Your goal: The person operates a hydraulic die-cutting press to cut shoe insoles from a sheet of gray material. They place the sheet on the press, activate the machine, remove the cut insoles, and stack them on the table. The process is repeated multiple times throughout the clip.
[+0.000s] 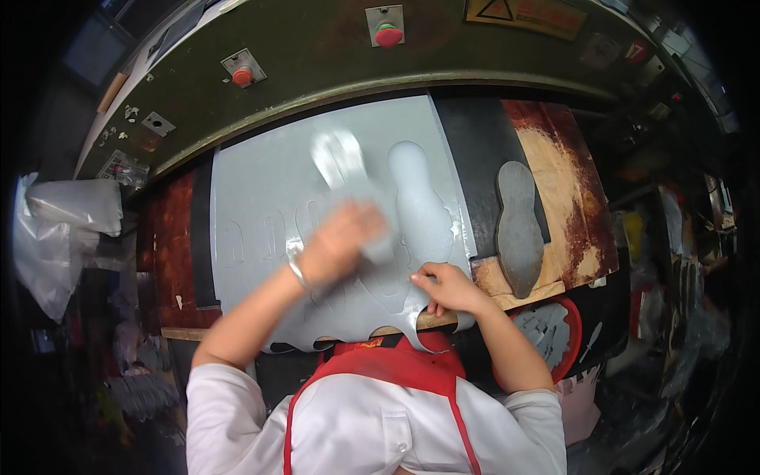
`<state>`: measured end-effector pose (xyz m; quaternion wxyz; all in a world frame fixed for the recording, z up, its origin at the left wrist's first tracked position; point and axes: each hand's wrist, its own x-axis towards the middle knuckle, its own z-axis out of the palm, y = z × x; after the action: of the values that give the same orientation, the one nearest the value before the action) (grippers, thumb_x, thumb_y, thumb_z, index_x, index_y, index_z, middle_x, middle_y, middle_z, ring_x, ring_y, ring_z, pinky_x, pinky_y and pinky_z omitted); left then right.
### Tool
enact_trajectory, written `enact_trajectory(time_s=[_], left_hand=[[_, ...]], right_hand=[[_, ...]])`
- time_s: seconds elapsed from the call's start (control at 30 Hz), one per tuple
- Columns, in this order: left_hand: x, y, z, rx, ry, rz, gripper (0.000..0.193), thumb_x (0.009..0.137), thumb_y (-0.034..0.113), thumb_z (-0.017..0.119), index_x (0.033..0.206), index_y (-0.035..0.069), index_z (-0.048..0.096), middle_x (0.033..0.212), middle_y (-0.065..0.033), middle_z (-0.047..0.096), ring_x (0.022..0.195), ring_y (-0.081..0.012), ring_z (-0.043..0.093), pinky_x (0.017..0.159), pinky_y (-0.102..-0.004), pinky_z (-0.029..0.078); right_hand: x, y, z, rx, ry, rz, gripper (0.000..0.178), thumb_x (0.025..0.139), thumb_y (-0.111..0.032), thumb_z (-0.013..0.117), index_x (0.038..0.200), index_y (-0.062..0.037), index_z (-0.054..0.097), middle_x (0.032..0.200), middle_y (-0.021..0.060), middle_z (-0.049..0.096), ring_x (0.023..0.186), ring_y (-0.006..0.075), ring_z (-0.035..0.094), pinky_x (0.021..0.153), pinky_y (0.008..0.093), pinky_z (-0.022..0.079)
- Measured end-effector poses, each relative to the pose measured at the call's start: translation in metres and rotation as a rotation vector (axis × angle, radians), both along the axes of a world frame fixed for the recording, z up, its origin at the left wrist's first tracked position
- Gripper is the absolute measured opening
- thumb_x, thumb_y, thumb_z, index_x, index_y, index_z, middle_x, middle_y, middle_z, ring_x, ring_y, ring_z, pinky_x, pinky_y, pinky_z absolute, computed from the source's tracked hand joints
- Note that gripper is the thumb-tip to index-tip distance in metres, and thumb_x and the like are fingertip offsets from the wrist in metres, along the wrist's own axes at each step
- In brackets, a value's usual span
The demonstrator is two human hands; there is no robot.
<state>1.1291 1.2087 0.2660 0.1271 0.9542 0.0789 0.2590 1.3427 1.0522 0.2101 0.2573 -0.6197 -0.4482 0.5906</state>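
Note:
A glossy grey sheet (257, 174) covers the work surface, marked with several sole-shaped cut outlines. My left hand (342, 241), smeared by motion, is over the middle of the sheet with a pale grey sole-shaped piece (339, 157) that is blurred too. The left fingers' exact grip is unclear. My right hand (451, 286) is closed at the near edge of the sheet, its thumb and fingers pinching the material. Just beyond it lies a paler sole shape (423, 202); whether it is a piece or an opening, I cannot tell. A dark grey sole-shaped block (520, 229) rests to the right.
Across the far side runs a green machine beam (309, 59) with a red button (242, 76) and another red button (388, 35). A red basin (567, 332) of grey scraps sits at lower right. Clear plastic bags (59, 229) hang at left.

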Motion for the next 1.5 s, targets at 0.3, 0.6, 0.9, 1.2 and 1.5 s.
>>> enact_trajectory(time_s=[0.3,0.6,0.9,1.2,1.5], left_hand=[[-0.04,-0.051,-0.063,-0.195,0.36,-0.173,0.065,0.075,0.034,0.069,0.135,0.018,0.051,0.146,-0.018,0.037,0.134,-0.0368,0.037,0.11,-0.0594,0.026],[-0.027,-0.025,-0.07,-0.46,0.029,-0.124,0.061,0.07,-0.004,0.062,0.127,0.014,0.057,0.134,-0.0162,0.051,0.124,-0.0351,0.049,0.107,-0.0518,0.035],[-0.05,0.123,0.069,-0.612,-0.702,0.416,0.035,0.098,0.03,0.055,0.105,-0.004,0.062,0.094,-0.0051,0.066,0.085,-0.0113,0.058,0.076,-0.0263,0.048],[-0.071,0.218,0.128,-0.953,-0.866,0.506,0.032,0.096,0.017,0.057,0.115,-0.008,0.055,0.107,-0.0122,0.064,0.092,-0.0199,0.062,0.082,-0.034,0.052],[-0.114,0.164,0.166,-0.276,-0.481,0.492,0.029,0.097,0.021,0.055,0.115,0.0,0.059,0.102,-0.0065,0.064,0.092,-0.0177,0.061,0.08,-0.0316,0.051]], right_hand=[[0.012,0.024,-0.026,-0.482,1.03,-0.15,0.056,0.101,-0.05,0.033,0.093,-0.0004,0.057,0.083,0.0065,0.057,0.055,0.0225,0.06,0.043,0.0302,0.049],[-0.015,0.02,-0.031,-0.2,1.097,-0.358,0.044,0.1,-0.035,0.045,0.076,0.0,0.059,0.064,0.0098,0.054,0.047,0.0193,0.051,0.041,0.029,0.042],[-0.071,-0.017,0.028,0.711,-0.556,-0.294,0.014,0.079,-0.009,0.071,0.087,0.0007,0.064,0.106,0.0181,0.061,0.088,0.0302,0.066,0.072,0.0355,0.054],[-0.11,-0.012,-0.007,0.555,-0.672,0.043,0.055,0.075,-0.018,0.076,0.126,-0.0088,0.056,0.079,0.0101,0.059,0.074,0.0288,0.058,0.063,0.0374,0.048],[-0.13,0.002,-0.013,0.456,-0.15,-0.043,0.077,0.077,-0.009,0.071,0.146,-0.0157,0.036,0.101,0.0178,0.063,0.087,0.0322,0.061,0.078,0.0374,0.049]])
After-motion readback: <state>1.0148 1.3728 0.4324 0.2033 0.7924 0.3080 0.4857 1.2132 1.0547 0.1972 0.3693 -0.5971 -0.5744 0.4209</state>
